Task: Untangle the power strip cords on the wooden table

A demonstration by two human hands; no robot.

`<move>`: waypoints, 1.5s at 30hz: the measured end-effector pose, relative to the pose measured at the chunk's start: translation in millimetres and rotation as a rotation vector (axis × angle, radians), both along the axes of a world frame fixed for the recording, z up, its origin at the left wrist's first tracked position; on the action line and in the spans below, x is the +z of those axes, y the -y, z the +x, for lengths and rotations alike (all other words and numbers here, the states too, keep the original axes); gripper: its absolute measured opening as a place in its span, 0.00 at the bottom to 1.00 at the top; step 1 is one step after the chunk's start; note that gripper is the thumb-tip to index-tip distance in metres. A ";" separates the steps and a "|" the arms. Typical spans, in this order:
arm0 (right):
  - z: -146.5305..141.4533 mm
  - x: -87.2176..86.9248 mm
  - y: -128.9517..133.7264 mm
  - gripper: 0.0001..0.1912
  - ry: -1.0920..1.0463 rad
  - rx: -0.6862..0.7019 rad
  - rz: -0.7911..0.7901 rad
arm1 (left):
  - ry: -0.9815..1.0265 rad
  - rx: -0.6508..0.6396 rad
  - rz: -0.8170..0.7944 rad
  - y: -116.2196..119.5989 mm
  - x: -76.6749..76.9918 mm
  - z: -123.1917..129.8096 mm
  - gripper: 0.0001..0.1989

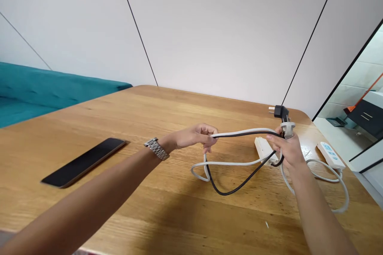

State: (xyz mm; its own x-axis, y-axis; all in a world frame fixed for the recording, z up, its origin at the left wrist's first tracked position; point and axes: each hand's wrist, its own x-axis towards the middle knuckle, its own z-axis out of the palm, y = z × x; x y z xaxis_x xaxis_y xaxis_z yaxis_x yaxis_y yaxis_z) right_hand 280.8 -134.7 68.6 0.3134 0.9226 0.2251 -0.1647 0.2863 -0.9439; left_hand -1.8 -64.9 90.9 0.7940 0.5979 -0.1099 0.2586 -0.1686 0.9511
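Note:
A white cable and a black cable run side by side between my hands, above the wooden table. My left hand, closed, pinches both cables near the middle. My right hand is closed round the cables just below a black plug and a white plug. Below the hands the cables hang in loose loops. Behind my right hand lies a white block, partly hidden. A white power strip lies further right, its white cord curving on the table.
The wooden table reaches back to a pale wall. A black tablet-like device lies on its left part. A small white scrap is near the front. Beyond the left edge stands a teal sofa.

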 end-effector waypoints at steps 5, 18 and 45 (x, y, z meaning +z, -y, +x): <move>22.3 9.0 5.3 0.20 -0.130 0.130 0.056 | 0.091 0.001 -0.016 10.2 -38.2 11.4 0.15; 46.7 -41.3 -14.3 0.23 0.252 0.077 -0.165 | 0.095 0.306 0.141 23.4 37.8 -17.2 0.15; 80.9 -54.3 -41.8 0.23 -0.548 -0.260 -0.125 | 0.587 0.621 -0.247 4.2 -35.1 -26.5 0.11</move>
